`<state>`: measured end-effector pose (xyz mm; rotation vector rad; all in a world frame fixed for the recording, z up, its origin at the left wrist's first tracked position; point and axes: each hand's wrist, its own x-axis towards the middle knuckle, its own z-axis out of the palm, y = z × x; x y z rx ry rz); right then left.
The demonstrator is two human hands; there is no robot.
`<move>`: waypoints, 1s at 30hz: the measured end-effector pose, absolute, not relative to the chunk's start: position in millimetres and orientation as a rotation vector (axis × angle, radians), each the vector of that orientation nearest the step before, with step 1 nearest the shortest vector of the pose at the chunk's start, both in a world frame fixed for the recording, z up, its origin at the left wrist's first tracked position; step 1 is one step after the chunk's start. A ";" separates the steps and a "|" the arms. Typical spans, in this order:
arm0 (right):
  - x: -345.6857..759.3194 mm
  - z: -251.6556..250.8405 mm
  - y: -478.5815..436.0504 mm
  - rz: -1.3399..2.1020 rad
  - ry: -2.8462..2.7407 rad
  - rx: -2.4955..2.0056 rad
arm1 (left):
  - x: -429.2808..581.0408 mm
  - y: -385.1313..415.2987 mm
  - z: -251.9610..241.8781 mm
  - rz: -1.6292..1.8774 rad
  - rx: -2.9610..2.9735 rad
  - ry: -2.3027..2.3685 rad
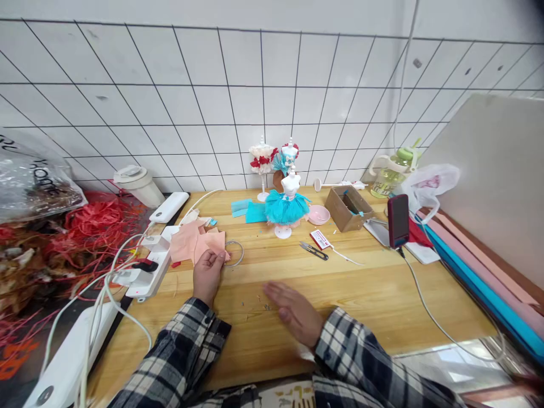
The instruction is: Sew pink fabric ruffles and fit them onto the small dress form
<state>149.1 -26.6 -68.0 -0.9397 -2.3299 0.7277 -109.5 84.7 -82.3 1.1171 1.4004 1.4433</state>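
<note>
My left hand (207,273) rests on the wooden table (365,294), its fingers curled on the near edge of a pile of pink fabric pieces (196,241). A thin wire ring (236,252) lies just right of that pile. My right hand (293,311) lies flat with stretched fingers on the bare wood, holding nothing; it looks slightly blurred. Both sleeves are plaid. Farther back stands a small mannequin in a turquoise tutu (287,205), with two more dressed mini mannequins (272,158) behind it.
Small scissors (313,250) and a red-white packet (320,239) lie mid-table, near a pink bowl (318,215) and a cardboard box (349,207). A phone (398,220) stands upright at right, cabled. Power strips (147,266) and red strands (97,221) crowd the left; coloured sheets (480,277) line the right.
</note>
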 end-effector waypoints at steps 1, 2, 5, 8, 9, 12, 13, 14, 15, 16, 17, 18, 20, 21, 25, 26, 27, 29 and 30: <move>162.9 -68.8 -31.7 0.676 -2.305 -1.033 | -109.1 84.2 -82.6 1.438 1.119 1.404; 175.6 -70.1 -38.5 0.618 -2.331 -1.108 | -108.6 83.8 -82.9 1.435 1.120 1.409; 197.3 -78.3 -64.0 0.471 -2.498 -1.304 | -107.2 83.6 -84.7 1.440 1.119 1.423; 189.7 -88.8 -81.4 0.370 -2.514 -1.505 | -106.4 84.7 -86.8 1.448 1.122 1.431; 182.6 -91.1 -82.6 0.353 -2.502 -1.554 | -106.1 85.2 -87.4 1.451 1.125 1.432; 157.3 -90.0 -72.7 0.355 -2.513 -1.559 | -104.7 86.2 -88.2 1.458 1.141 1.438; 148.9 -86.8 -66.4 0.368 -2.530 -1.521 | -104.1 86.3 -88.3 1.460 1.148 1.442; 140.7 -82.8 -59.2 0.382 -2.548 -1.474 | -103.5 86.2 -88.3 1.462 1.155 1.447; 132.5 -78.5 -51.7 0.393 -2.557 -1.436 | -102.9 86.0 -88.3 1.462 1.162 1.454; 124.2 -74.5 -44.0 0.401 -2.561 -1.405 | -102.4 85.8 -88.4 1.462 1.170 1.461; 115.8 -71.1 -36.5 0.405 -2.562 -1.378 | -102.0 85.5 -88.5 1.462 1.176 1.469; 107.4 -68.7 -29.3 0.405 -2.561 -1.361 | -101.8 85.2 -88.8 1.467 1.180 1.477; 91.7 -67.2 -16.6 0.397 -2.561 -1.328 | -101.9 84.8 -89.3 1.496 1.181 1.493; 85.2 -67.9 -11.4 0.392 -2.569 -1.301 | -102.2 84.8 -89.5 1.518 1.176 1.500; 74.0 -72.6 0.1 0.411 -2.580 -1.194 | -103.7 85.2 -89.9 1.572 1.161 1.508; 74.7 -73.1 1.0 0.434 -2.586 -1.153 | -104.0 85.2 -90.0 1.571 1.163 1.507; 76.3 -73.0 1.5 0.465 -2.596 -1.104 | -104.3 85.1 -89.9 1.566 1.168 1.506; 81.0 -71.4 2.5 0.543 -2.619 -1.009 | -104.7 84.4 -89.8 1.555 1.180 1.504; 83.7 -70.2 3.3 0.585 -2.627 -0.974 | -105.0 83.9 -89.7 1.551 1.184 1.505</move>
